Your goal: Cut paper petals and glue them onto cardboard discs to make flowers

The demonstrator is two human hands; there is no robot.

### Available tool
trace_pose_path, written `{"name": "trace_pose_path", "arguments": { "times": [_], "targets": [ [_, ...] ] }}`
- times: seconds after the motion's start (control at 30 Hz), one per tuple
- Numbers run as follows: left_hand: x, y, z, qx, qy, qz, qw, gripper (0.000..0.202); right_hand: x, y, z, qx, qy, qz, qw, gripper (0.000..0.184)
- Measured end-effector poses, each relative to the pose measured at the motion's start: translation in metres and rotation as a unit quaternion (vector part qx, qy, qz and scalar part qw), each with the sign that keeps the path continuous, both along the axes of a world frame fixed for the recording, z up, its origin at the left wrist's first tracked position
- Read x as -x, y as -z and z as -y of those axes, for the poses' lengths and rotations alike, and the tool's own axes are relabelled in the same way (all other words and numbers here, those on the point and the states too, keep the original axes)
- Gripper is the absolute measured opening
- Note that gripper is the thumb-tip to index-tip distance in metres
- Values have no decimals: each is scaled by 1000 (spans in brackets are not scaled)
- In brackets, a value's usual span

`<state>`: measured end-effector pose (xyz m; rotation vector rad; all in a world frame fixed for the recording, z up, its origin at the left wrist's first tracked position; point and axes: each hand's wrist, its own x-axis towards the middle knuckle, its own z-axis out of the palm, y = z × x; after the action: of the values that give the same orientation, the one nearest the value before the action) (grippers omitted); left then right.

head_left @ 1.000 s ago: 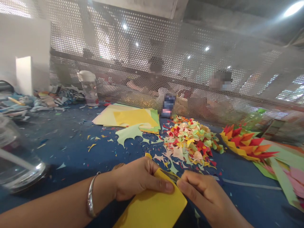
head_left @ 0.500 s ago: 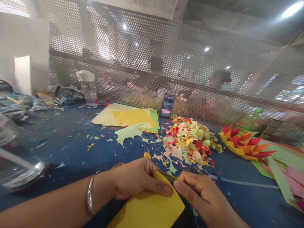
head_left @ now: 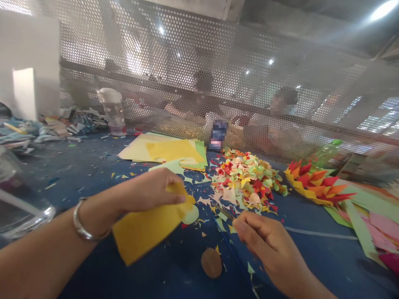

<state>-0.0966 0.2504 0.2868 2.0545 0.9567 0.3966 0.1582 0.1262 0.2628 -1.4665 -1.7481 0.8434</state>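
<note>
My left hand [head_left: 158, 189] is closed on a sheet of yellow paper [head_left: 146, 232], pinched near its upper right end and slightly blurred. Under that end, a pale green rounded paper piece [head_left: 190, 215] shows. My right hand [head_left: 268, 245] is wrapped round scissors [head_left: 227, 213]; only their dark, narrow blades stick out to the left, apart from the yellow sheet, while the handles are hidden in the palm. Between the hands, nearer to me, a brown disc [head_left: 212, 263] lies on the dark blue table [head_left: 174, 274].
Beyond my hands lie stacked paper sheets [head_left: 134, 151] and a heap of small coloured paper pieces [head_left: 246, 176]. A folded red and yellow paper piece [head_left: 318, 185] is to the right. A phone [head_left: 218, 135] leans at the perforated screen [head_left: 149, 54]. A lidded cup [head_left: 112, 112] stands left.
My left hand has moved left and away from me with the yellow paper, off the scissors. The brown disc has come into view. My right hand has shifted slightly.
</note>
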Motion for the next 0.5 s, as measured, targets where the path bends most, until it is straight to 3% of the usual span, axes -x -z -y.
{"name": "trace_pose_path", "arguments": {
  "times": [0.03, 0.13, 0.2, 0.27, 0.3, 0.37, 0.43, 0.5],
  "targets": [
    [8, -2, -7, -81, -15, -18, 996, 22, 0, 0, 0, 1, 1, -14, 1000, 48],
    [25, -2, -20, -177, -79, -45, 980, 14, 0, -1, 1, 15, -4, -56, 998, 49],
    [24, -2, -20, -220, -135, -12, 966, 14, 0, -1, 2, 29, -4, -80, 996, 49],
    [13, -3, -11, -213, -151, 47, 964, 26, 1, -1, 2, 40, -4, -99, 994, 49],
    [5, -4, -4, -171, -139, 91, 971, 31, 1, -2, 3, 43, -3, -107, 993, 49],
    [-14, -3, 13, -12, -81, 215, 973, 46, 3, -2, 3, 43, -2, -118, 992, 49],
    [-32, 1, 30, 174, -26, 310, 934, 56, 4, -3, 4, 37, 4, -123, 992, 49],
    [-46, 7, 44, 304, -6, 351, 885, 56, 5, -3, 4, 33, 1, -125, 992, 49]
  ]
}}
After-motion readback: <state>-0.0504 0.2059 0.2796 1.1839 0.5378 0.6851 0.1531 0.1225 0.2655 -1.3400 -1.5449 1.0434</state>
